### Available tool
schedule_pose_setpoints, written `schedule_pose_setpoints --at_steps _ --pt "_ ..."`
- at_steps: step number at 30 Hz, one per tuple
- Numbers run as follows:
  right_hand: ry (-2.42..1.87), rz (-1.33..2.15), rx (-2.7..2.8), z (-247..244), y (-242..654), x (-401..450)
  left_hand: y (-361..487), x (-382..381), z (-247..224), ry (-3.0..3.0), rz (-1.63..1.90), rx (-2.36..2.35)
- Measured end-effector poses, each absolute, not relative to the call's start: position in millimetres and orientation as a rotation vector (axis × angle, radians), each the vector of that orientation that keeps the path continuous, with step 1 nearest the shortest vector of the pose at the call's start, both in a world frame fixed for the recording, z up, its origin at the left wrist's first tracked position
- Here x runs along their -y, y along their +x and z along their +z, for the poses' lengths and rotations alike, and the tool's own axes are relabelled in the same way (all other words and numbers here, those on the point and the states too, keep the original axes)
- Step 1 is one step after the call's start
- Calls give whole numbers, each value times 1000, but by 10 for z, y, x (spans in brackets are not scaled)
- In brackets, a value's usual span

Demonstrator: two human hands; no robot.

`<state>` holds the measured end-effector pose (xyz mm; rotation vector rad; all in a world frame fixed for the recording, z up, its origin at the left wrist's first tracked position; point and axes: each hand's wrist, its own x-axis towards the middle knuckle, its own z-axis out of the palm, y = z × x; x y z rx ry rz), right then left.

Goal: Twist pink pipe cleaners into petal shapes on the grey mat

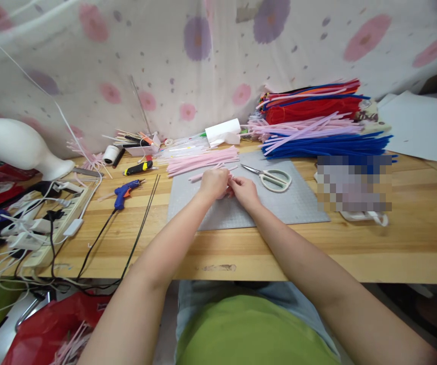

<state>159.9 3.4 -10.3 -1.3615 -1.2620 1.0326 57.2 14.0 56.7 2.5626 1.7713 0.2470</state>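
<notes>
Both hands meet over the grey cutting mat point(218, 215). My left hand point(215, 183) is closed, its fingers curled around a small pink piece. My right hand point(244, 191) pinches at the same pink piece point(230, 189) from the other side; most of it is hidden by the fingers. Just behind my hands lies a bundle of pink fuzzy stems point(203, 160), with a few loose ones at the mat's back edge. Scissors with pale handles point(275, 180) rest on the mat, right of my right hand.
A blue glue gun point(122, 193), a yellow-black cutter point(138, 168) and a crowded power strip point(57, 228) are at left. Blue stems point(328, 146) and red stems point(313, 109) are piled at the back right. A white foam head point(11, 144) stands far left.
</notes>
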Motion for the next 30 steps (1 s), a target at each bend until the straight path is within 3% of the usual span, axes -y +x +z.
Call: schedule_pose_setpoints --at_steps 5,11,22,30 --pt "-1328 1167 1103 -99 1602 -63 529 -183 574 2282 410 -1755" --pt "-1287 1288 1010 -42 1602 -52 348 -238 612 1590 593 -1383" --pt "-1277 1257 1009 -73 1613 -69 474 -241 572 2134 536 -1881" --pt "-1337 1192 1034 -67 1629 -74 413 -281 562 2079 473 -1766"
